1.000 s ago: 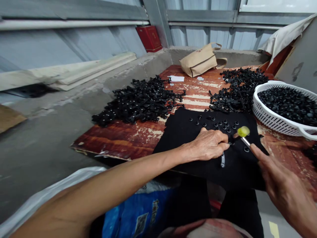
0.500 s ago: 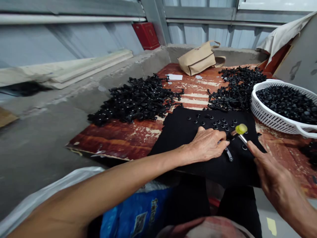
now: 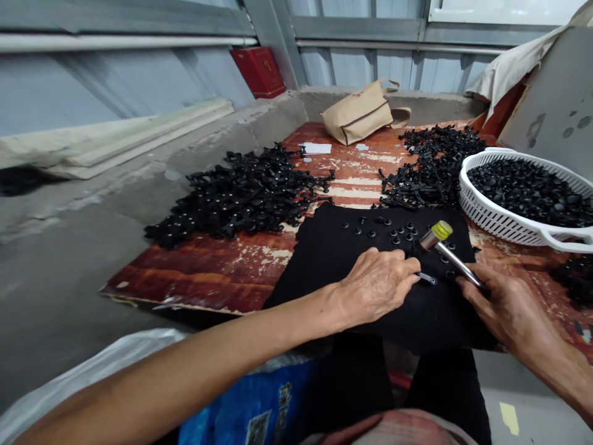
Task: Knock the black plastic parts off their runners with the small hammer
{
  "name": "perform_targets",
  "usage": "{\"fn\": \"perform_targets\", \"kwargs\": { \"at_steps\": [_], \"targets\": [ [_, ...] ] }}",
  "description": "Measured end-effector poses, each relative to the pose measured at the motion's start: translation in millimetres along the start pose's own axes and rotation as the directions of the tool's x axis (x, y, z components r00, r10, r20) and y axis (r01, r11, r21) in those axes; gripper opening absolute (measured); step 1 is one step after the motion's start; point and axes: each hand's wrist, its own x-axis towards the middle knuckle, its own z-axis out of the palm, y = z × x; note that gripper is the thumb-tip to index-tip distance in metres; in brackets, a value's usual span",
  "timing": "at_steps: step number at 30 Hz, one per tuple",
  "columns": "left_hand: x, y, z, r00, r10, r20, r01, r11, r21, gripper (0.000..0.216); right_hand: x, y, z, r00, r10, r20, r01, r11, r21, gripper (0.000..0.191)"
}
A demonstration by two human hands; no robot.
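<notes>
My left hand (image 3: 377, 285) rests on a black cloth (image 3: 333, 266) and pinches a small black strap piece (image 3: 426, 278) flat against it. My right hand (image 3: 498, 306) grips the metal handle of a small hammer (image 3: 447, 250) with a yellow head, held just above the cloth beside the strap. Several loose black round buttons (image 3: 393, 232) lie on the cloth just beyond both hands.
A worn red wooden board (image 3: 222, 272) carries a pile of black strap parts (image 3: 241, 198) at left and another pile (image 3: 430, 164) at back right. A white basket (image 3: 500, 219) full of black buttons stands at right. A tan bag (image 3: 361, 114) lies at the back.
The hammer has swung from steep to nearly level, its head now left of my right hand. My left hand has turned the strap piece from pointing toward me to lying sideways.
</notes>
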Motion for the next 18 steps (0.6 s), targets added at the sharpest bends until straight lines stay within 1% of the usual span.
{"fn": "perform_targets", "kwargs": {
  "at_steps": [4,7,10,13,15,18],
  "targets": [
    [1,3,5,0.998,-0.060,-0.034,0.057,0.996,-0.076,0.028,8,-7,2,0.998,0.025,0.065,-0.032,0.993,0.115,0.019],
    [5,6,6,0.995,-0.078,-0.064,0.066,0.984,-0.167,0.027,4,-6,2,0.993,0.076,0.085,-0.094,0.967,0.236,0.020],
    [12,10,9,0.991,-0.078,-0.109,0.047,0.965,-0.259,0.026,-7,-2,-1,0.986,0.152,0.072,-0.168,0.918,0.359,0.031],
    [17,14,10,0.991,-0.076,-0.113,0.037,0.949,-0.314,0.024,-23,1,-4,0.967,0.253,0.030,-0.241,0.870,0.429,0.041],
    [19,16,10,0.992,-0.077,-0.103,0.039,0.944,-0.327,0.024,-34,3,-3,0.950,0.311,0.004,-0.279,0.847,0.453,0.044],
    [21,18,10,0.992,-0.082,-0.097,0.046,0.942,-0.332,0.025,-44,4,-1,0.929,0.369,-0.009,-0.319,0.813,0.487,0.042]
  ]
}}
